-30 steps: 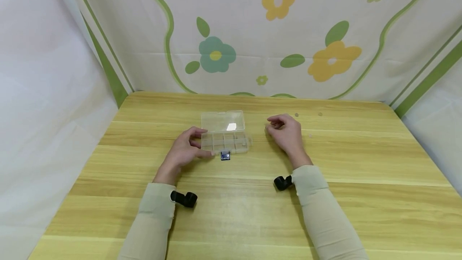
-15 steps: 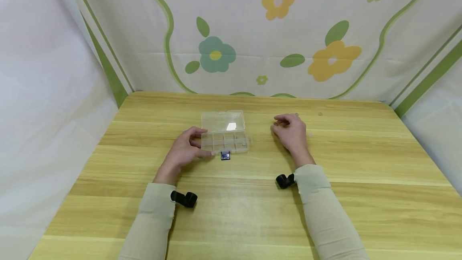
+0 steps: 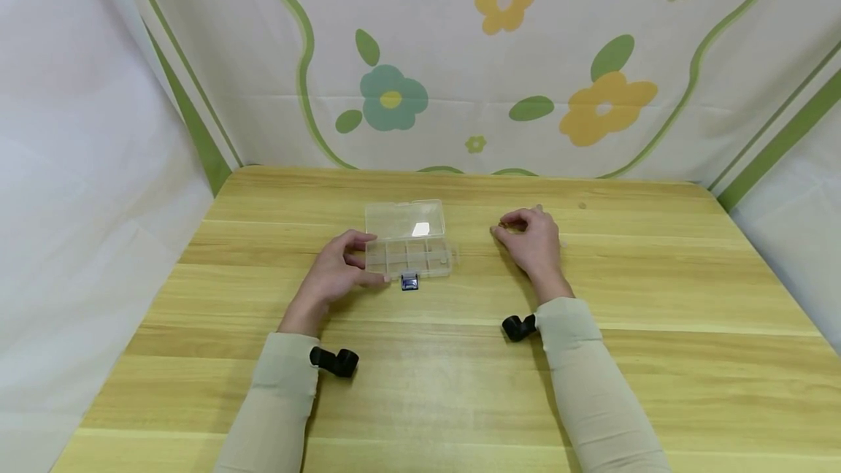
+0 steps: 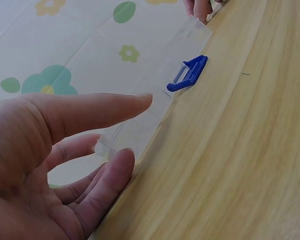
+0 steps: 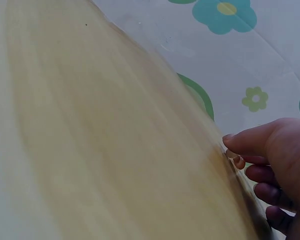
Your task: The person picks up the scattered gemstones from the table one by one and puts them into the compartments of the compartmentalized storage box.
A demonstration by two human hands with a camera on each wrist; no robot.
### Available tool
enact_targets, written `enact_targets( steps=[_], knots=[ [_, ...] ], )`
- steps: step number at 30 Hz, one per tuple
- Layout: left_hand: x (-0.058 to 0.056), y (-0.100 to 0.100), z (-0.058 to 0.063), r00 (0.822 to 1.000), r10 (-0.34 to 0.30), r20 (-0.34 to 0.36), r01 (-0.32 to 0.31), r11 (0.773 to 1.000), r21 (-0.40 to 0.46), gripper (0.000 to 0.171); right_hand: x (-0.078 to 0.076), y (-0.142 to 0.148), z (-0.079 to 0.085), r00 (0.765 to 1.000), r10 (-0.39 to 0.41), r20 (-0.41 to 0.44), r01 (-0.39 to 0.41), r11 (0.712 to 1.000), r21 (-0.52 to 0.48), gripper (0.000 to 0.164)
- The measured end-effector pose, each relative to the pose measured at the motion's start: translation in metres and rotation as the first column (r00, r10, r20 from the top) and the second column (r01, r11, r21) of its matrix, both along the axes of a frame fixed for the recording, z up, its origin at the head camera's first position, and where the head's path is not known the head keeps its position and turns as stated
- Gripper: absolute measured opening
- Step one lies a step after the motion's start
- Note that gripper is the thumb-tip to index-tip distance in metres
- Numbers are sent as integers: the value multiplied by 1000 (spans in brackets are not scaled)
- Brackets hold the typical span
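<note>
A clear plastic compartment box (image 3: 397,268) stands on the table with its lid (image 3: 394,219) folded back. My left hand (image 3: 331,268) grips its left end, thumb at the front corner and fingers at the side and back. A blue latch (image 4: 190,74) hangs at the box's front edge. Right of the box, my right hand (image 3: 531,239) is low at the tabletop, thumb and index finger brought together. In the right wrist view a small clear piece (image 5: 231,154) shows between these fingertips; the other fingers curl beneath. A tiny piece (image 3: 444,261) lies in a right-hand compartment.
On the wooden table (image 3: 420,385), a small round piece (image 3: 582,206) lies toward the back right. Another tiny pale piece (image 3: 563,244) is just beside the right hand, and a third (image 3: 539,207) shows behind its knuckles. A flower-printed cloth (image 3: 453,57) hangs behind the table.
My right hand has shifted slightly right, away from the box, and its thumb and index finger have come closer together. The left hand and the box stay where they were.
</note>
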State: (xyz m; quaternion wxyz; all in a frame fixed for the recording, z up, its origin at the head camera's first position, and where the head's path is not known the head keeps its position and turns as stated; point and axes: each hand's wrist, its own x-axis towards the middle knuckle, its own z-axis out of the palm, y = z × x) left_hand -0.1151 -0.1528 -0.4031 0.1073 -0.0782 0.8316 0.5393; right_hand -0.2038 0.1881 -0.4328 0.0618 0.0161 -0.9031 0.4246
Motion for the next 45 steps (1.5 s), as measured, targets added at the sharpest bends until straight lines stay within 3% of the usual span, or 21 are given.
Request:
enact_targets(
  steps=[8,16,25,31,45],
  knots=[
    [0,0,1,1000,-2,3,2,1000,-4,77,3,1,0,1000,-5,4,5,1000,19,32],
    [0,0,0,1000,-9,1,9,1000,-4,79,6,0,1,999,-47,19,46,997,61,26],
    [0,0,1,1000,-4,10,4,1000,-2,78,7,1,2,996,-33,79,23,993,114,28],
    [0,0,0,1000,-2,15,2,1000,-3,79,8,0,2,998,-27,64,20,993,114,26],
    [0,-1,-1,1000,-4,17,4,1000,-9,79,9,-3,2,1000,-14,20,15,999,-44,24]
  ],
)
